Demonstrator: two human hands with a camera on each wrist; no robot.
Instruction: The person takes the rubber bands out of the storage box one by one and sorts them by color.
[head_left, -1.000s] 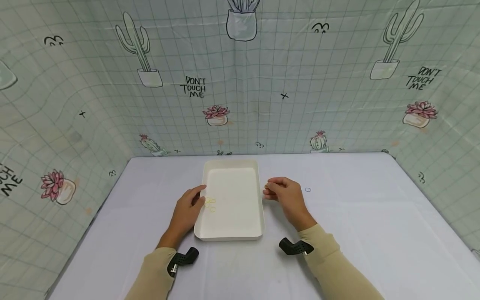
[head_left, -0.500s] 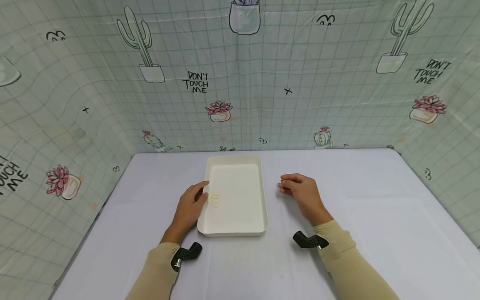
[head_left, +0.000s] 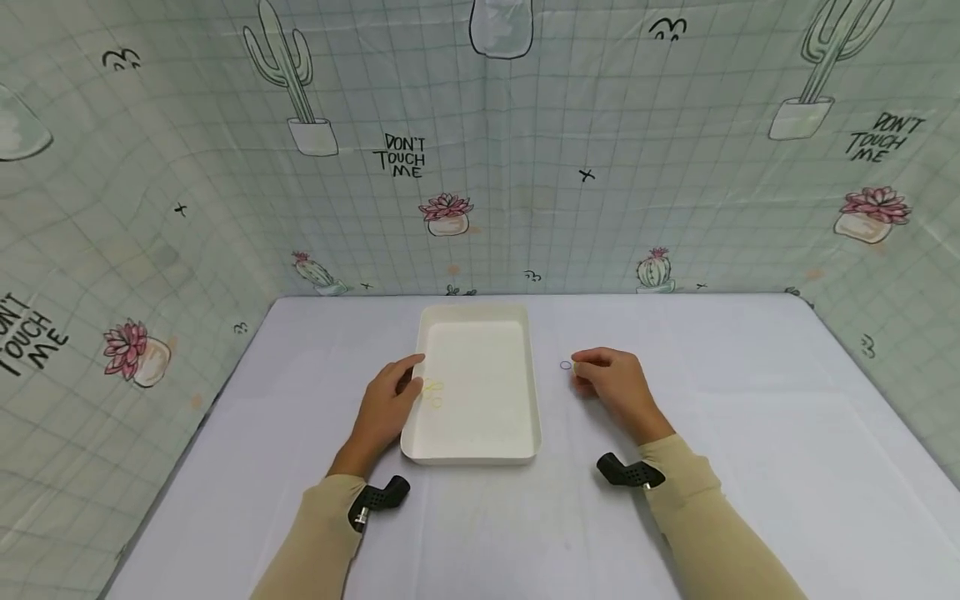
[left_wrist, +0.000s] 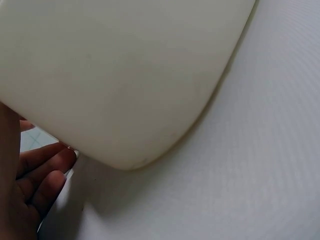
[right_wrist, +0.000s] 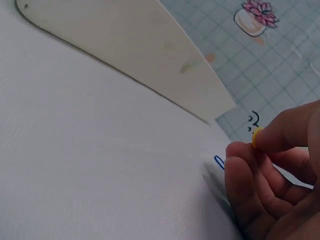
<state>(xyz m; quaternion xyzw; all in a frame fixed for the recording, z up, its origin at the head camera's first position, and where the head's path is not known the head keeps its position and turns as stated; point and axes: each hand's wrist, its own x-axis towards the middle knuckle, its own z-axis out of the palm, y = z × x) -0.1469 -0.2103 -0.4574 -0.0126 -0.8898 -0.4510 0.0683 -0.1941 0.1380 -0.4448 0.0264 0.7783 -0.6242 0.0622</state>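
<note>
A white tray (head_left: 480, 392) stands on the table, with several thin yellow rings, like small rubber bands (head_left: 435, 402), inside near its left wall. My left hand (head_left: 382, 404) holds the tray's left rim, thumb and forefinger at the edge. Some of its fingers (left_wrist: 50, 165) show low by the tray's outer wall in the left wrist view. To the right of the tray, my right hand (head_left: 615, 387) pinches a small yellow band (right_wrist: 257, 137) between thumb and finger. A thin blue band (head_left: 566, 365) is just left of those fingertips, partly hidden in the right wrist view.
A white cloth covers the table (head_left: 465, 533). Behind and beside it hangs a gridded curtain (head_left: 525, 167) printed with cacti. Each forearm carries a black wrist-mounted device, one on the left (head_left: 378, 500) and one on the right (head_left: 630, 472).
My right hand has moved right, away from the tray. A blue band lay to its right one second ago; now one shows left of its fingertips. The left hand stays at the tray.
</note>
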